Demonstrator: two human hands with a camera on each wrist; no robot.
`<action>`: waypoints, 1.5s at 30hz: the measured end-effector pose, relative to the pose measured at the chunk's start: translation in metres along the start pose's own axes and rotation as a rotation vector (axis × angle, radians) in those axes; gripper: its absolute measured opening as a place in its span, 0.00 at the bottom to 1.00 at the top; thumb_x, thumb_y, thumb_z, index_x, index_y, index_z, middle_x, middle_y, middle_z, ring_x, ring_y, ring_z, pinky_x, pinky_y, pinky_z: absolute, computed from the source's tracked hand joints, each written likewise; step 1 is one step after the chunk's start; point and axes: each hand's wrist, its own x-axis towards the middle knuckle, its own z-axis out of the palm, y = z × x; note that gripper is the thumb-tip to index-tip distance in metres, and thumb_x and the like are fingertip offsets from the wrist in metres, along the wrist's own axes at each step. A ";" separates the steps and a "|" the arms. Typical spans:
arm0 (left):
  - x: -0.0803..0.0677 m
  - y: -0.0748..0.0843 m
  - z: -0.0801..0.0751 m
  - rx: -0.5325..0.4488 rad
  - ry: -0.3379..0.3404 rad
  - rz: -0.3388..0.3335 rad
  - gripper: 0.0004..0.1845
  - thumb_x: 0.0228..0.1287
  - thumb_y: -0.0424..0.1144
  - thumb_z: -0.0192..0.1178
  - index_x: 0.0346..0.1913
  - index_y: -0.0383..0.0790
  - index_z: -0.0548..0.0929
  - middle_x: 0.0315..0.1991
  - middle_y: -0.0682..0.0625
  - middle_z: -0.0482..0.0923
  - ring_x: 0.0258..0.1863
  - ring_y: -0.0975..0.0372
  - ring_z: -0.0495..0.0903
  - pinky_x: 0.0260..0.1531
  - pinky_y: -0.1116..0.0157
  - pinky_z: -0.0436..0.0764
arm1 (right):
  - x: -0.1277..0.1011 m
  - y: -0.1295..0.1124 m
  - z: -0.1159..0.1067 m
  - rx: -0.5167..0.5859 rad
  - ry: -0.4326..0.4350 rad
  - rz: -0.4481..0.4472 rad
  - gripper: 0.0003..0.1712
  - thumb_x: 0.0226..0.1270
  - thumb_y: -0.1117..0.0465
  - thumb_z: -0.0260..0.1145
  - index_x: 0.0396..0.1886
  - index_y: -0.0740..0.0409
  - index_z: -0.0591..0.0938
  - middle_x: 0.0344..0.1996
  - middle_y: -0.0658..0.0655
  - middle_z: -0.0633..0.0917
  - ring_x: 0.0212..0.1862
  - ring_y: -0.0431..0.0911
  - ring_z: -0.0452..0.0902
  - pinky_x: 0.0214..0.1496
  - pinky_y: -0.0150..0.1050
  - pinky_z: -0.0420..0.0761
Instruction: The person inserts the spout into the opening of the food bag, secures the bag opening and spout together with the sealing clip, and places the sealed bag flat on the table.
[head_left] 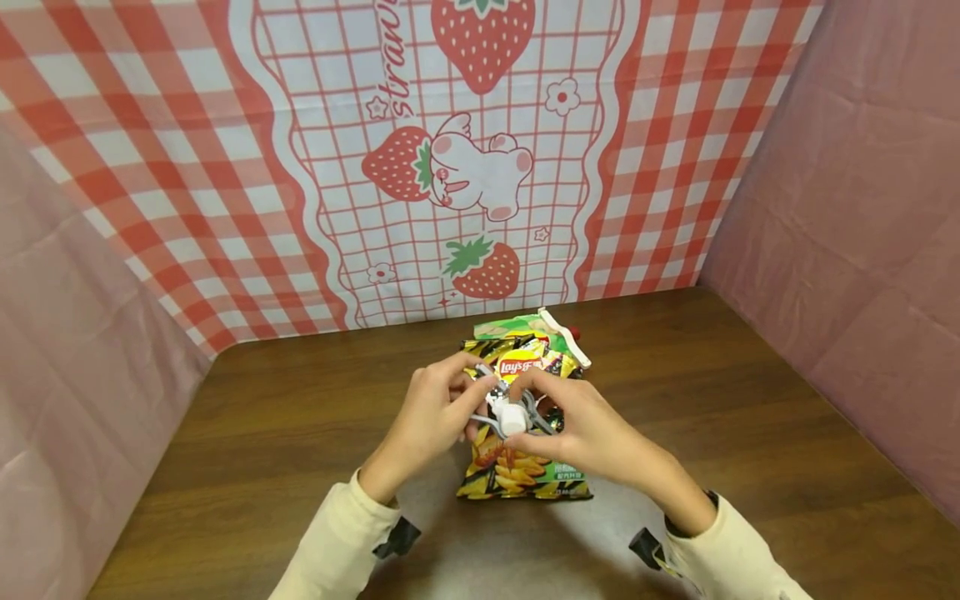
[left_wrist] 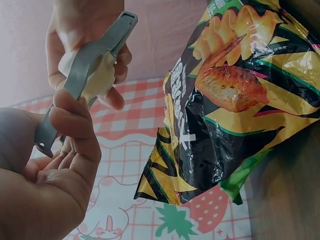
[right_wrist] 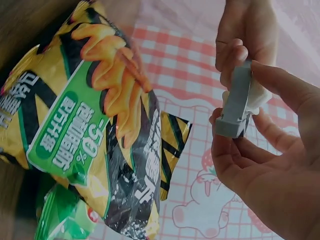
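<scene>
Both hands hold a grey bag clip with a round white spout cap (head_left: 513, 419) above a black-and-yellow Lay's chip bag (head_left: 525, 483). My left hand (head_left: 431, 412) pinches one end of the clip's grey bars. In the left wrist view, the left thumb and fingers close round the grey bar (left_wrist: 80, 70), which slants upward. My right hand (head_left: 588, 429) grips the other end, with thumb and fingers on either side of the white cap. The right wrist view shows the grey end of the clip (right_wrist: 235, 107) between the right fingers. In the head view, the clip and hands cover the bag's middle.
Behind the Lay's bag lies a green bag (head_left: 517, 325) with a white sealing strip (head_left: 564, 337) along one edge. Both rest on a brown wooden table (head_left: 712, 400). A red-checked strawberry cloth (head_left: 480, 167) hangs at the back, with pink cloth (head_left: 832, 225) at the sides.
</scene>
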 end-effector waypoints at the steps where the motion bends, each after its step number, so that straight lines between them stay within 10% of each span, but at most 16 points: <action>1: 0.000 0.000 0.000 0.005 0.001 0.000 0.08 0.73 0.38 0.59 0.46 0.36 0.81 0.18 0.52 0.78 0.09 0.53 0.77 0.08 0.63 0.75 | 0.000 0.001 0.001 -0.025 -0.007 -0.023 0.22 0.57 0.57 0.78 0.48 0.50 0.78 0.41 0.43 0.82 0.39 0.38 0.78 0.41 0.38 0.80; 18: 0.003 -0.004 -0.010 0.009 0.052 -0.041 0.06 0.71 0.38 0.61 0.43 0.39 0.82 0.17 0.51 0.79 0.09 0.59 0.76 0.09 0.62 0.75 | -0.001 0.008 -0.018 0.004 0.137 -0.079 0.15 0.64 0.62 0.72 0.50 0.48 0.85 0.49 0.44 0.85 0.52 0.40 0.80 0.53 0.39 0.79; 26: -0.018 -0.022 -0.058 0.050 0.121 -0.182 0.09 0.72 0.41 0.61 0.43 0.36 0.82 0.20 0.45 0.80 0.10 0.60 0.76 0.10 0.61 0.77 | -0.002 0.017 -0.031 -0.029 0.257 -0.023 0.08 0.65 0.62 0.71 0.42 0.45 0.85 0.36 0.42 0.83 0.36 0.37 0.78 0.33 0.34 0.79; 32: -0.044 -0.066 -0.095 0.047 0.175 -0.234 0.11 0.73 0.38 0.58 0.44 0.29 0.80 0.20 0.43 0.79 0.11 0.62 0.76 0.13 0.64 0.77 | -0.005 0.032 -0.044 -0.142 0.326 0.027 0.06 0.66 0.61 0.70 0.42 0.54 0.87 0.37 0.46 0.86 0.32 0.37 0.79 0.32 0.34 0.79; 38: -0.064 -0.111 -0.103 -0.065 0.046 -0.333 0.13 0.74 0.35 0.56 0.45 0.22 0.77 0.22 0.44 0.78 0.14 0.63 0.77 0.15 0.64 0.79 | -0.008 0.042 -0.053 -0.224 0.356 0.054 0.07 0.67 0.61 0.70 0.43 0.57 0.86 0.34 0.47 0.86 0.30 0.37 0.77 0.31 0.34 0.78; 45: -0.070 -0.129 -0.105 -0.045 -0.109 -0.392 0.13 0.74 0.35 0.56 0.43 0.22 0.75 0.23 0.42 0.80 0.17 0.61 0.80 0.18 0.62 0.82 | -0.008 0.050 -0.057 -0.230 0.369 0.052 0.07 0.68 0.64 0.68 0.44 0.58 0.85 0.30 0.47 0.84 0.30 0.38 0.77 0.30 0.35 0.78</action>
